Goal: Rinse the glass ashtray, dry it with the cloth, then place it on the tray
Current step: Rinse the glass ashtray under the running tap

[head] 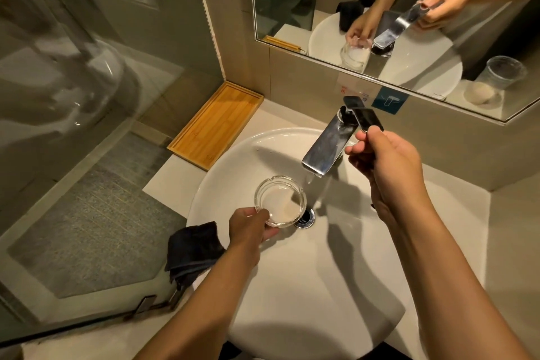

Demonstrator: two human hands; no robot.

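My left hand [249, 228] grips the near rim of a round glass ashtray [280, 200], held over the white basin [233, 161] just left of the drain. My right hand [385, 161] pinches the raised lever of the chrome tap [327, 143]. Water runs from the spout down to the drain [305, 218], falling just right of the ashtray. A dark cloth [194, 248] lies over the basin's left edge, next to my left forearm. The bamboo tray [216, 124] sits on the counter at the back left, with nothing on it.
A wall mirror [409, 9] hangs behind the tap and reflects my hands. A glass shower partition [73, 96] closes off the left side. In the mirror I see a clear plastic cup and a pale round object at the far right of the counter.
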